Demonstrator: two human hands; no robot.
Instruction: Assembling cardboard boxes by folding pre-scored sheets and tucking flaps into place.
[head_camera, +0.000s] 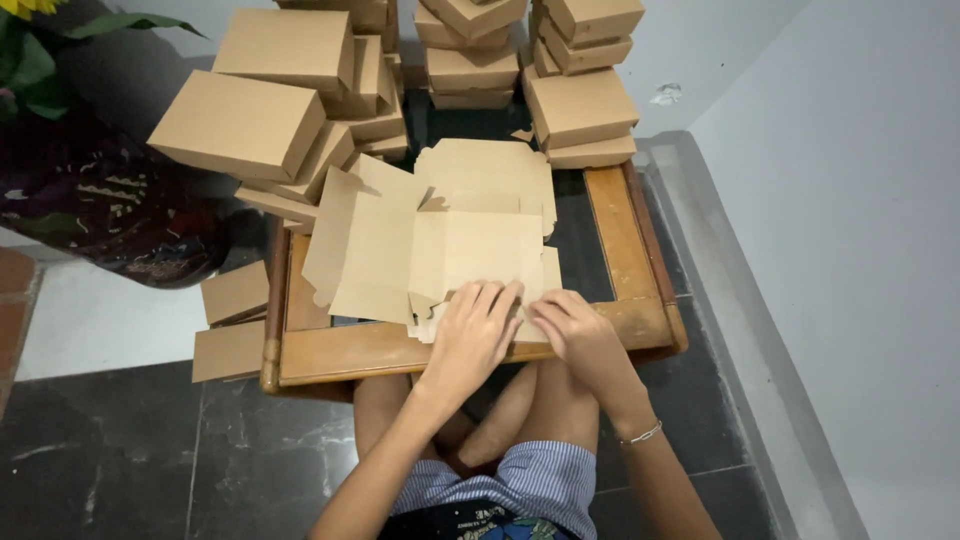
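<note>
Many boxes folded, one flat blank under our hands

Both our hands rest on the near edge of the flat cardboard blank (440, 250) on the bench (340, 350): the left hand (475, 325) lies spread with fingers flat on it, the right hand (575, 330) just beside it with fingers curled, pinching a near flap. Beyond the hands, stacks of finished brown boxes (300, 90) rise to the left and the far side, so we judge much of the folding done. More unfolded sheets (490, 175) lie past the blank; this one is not yet shaped.
</note>
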